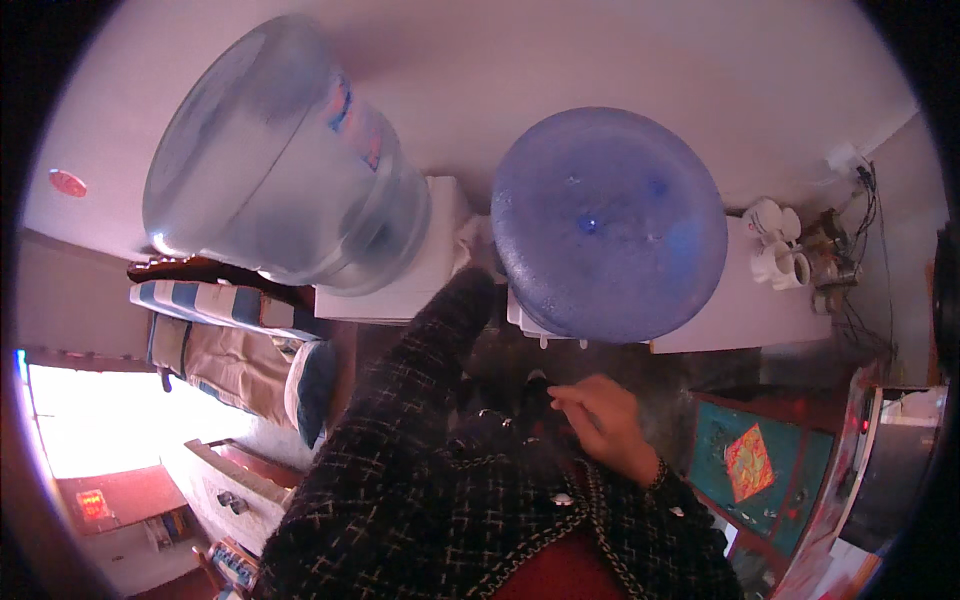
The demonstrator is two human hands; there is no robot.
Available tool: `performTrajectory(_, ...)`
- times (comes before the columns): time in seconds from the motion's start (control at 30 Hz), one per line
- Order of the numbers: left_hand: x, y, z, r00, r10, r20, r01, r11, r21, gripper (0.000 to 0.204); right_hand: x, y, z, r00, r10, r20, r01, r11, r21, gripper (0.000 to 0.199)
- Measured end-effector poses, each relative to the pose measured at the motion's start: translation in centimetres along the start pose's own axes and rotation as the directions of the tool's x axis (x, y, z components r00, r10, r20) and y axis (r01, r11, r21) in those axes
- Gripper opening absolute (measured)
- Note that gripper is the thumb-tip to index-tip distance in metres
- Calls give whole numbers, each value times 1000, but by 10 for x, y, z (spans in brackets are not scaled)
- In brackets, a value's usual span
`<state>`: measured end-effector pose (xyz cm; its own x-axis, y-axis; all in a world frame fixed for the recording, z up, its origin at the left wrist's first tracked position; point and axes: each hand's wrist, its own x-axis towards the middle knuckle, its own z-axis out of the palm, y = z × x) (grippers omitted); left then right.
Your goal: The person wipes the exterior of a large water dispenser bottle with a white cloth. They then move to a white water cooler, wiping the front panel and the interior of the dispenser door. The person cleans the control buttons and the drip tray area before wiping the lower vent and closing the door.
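A large blue water bottle (610,225) stands with its round flat base toward me, over a white stand. To its left, a bigger-looking clear water bottle (280,170) tilts outward above a white box-like unit (445,225). My left arm, in a dark checked sleeve, reaches forward between the two bottles. At its end, my left hand (474,243) is mostly hidden, next to a pale patch that may be cloth; its fingers do not show clearly. In front of my body, below the blue bottle, my right hand (607,425) hangs with loosely stretched fingers, holding nothing.
White cups (780,265) and metal items sit on a white surface (740,310) at right, near hanging cables (870,190). A green cabinet (750,460) with a red diamond decoration stands at lower right. A cushioned seat (235,360) and bright window (110,420) are at left.
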<state>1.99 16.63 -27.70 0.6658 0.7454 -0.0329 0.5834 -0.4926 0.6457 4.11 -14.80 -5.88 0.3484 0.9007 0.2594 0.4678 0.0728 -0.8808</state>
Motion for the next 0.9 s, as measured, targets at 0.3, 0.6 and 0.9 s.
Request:
performTrajectory(0.3,-89,-92,74,975,205,-83,-211,975,-70,122,13,11,34,958,-86,272,84,996,19,15)
performTrajectory(0.6,-189,-18,-22,894,-70,442,66,998,25,50,-1,73,106,883,10,469,-32,999,40,11)
performTrajectory(0.9,-311,-28,14,845,-163,509,272,-689,-671,55,-25,202,150,531,478,700,-711,701,61,55)
